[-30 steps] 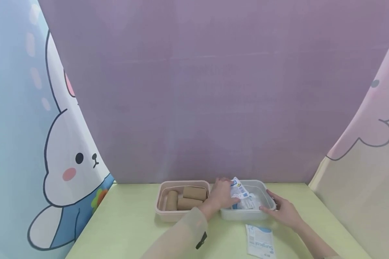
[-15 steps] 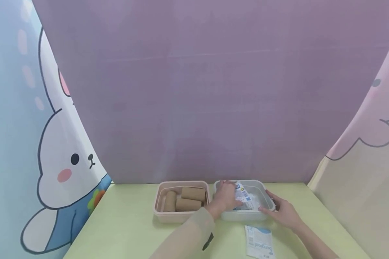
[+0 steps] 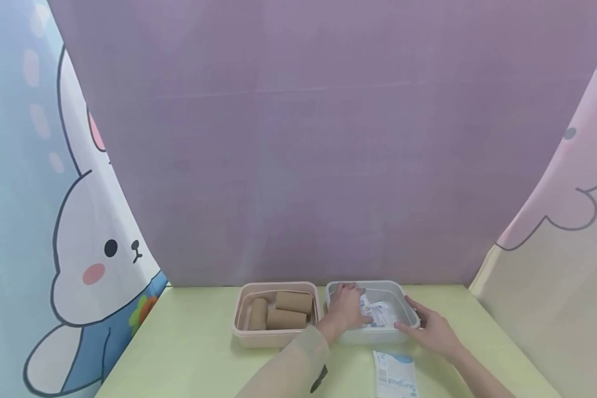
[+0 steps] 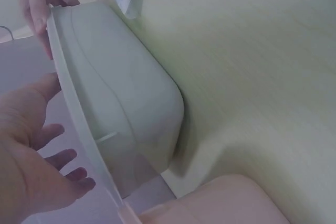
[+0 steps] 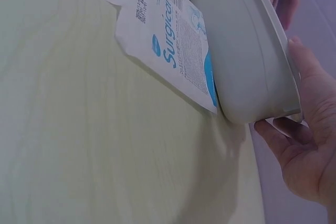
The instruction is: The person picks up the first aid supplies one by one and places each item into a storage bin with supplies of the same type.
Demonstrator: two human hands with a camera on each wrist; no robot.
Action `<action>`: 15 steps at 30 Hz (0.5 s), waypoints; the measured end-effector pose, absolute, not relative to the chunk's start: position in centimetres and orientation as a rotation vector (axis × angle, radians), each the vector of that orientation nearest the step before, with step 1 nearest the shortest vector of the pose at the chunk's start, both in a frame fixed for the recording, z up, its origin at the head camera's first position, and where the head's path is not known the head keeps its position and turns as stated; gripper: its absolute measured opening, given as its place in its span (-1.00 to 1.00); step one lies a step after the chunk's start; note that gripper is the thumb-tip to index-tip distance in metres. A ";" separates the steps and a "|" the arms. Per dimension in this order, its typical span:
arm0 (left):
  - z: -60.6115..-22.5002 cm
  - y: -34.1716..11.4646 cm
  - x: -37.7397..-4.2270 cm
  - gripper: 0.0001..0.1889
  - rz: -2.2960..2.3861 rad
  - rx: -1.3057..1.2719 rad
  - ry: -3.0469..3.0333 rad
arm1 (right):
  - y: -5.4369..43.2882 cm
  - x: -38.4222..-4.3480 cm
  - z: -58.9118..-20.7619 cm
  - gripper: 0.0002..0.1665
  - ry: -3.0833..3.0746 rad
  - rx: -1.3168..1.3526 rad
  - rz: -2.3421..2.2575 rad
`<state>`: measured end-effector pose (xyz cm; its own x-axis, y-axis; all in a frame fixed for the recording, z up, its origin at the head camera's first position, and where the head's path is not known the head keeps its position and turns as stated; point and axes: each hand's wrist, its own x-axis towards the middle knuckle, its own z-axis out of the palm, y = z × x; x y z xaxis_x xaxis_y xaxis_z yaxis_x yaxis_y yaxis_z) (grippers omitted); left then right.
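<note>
A white plastic bin (image 3: 375, 336) stands at the back of the table with white and blue printed packets (image 3: 381, 314) inside. My left hand (image 3: 345, 309) reaches over its left side. In the left wrist view the fingers (image 4: 46, 136) are loosely bent along the rim, with no packet visible in them. My right hand (image 3: 435, 333) grips the bin's right end, thumb near the front rim and fingers round the corner. A flat white and blue packet marked "Surgical" (image 3: 396, 377) lies on the table in front of the bin.
Left of the white bin, close beside it, stands a pink bin (image 3: 263, 339) holding several brown rolls (image 3: 287, 319). The yellow-green table (image 3: 179, 354) meets a purple back wall (image 3: 298, 166). Patterned cloth panels (image 3: 104, 276) hang at the sides.
My left hand has lowered into the white bin, and the packet that stuck up by its fingers now lies lower inside. My right hand keeps its grip on the bin; the view has shifted slightly.
</note>
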<state>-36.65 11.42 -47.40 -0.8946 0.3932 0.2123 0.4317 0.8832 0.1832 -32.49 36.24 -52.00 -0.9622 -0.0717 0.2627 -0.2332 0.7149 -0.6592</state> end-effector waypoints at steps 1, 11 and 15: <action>-47.4 11.4 -36.6 -0.26 -0.338 -0.641 -2.880 | 36.2 -32.5 -52.1 0.06 -2.700 0.248 1.091; -45.2 10.9 -34.1 -0.20 -0.529 -0.819 -2.752 | 36.1 -32.4 -51.9 0.04 -2.716 0.268 1.068; -43.8 11.5 -32.5 -0.20 -0.581 -0.942 -2.662 | 36.1 -32.3 -51.6 0.04 -2.727 0.261 1.071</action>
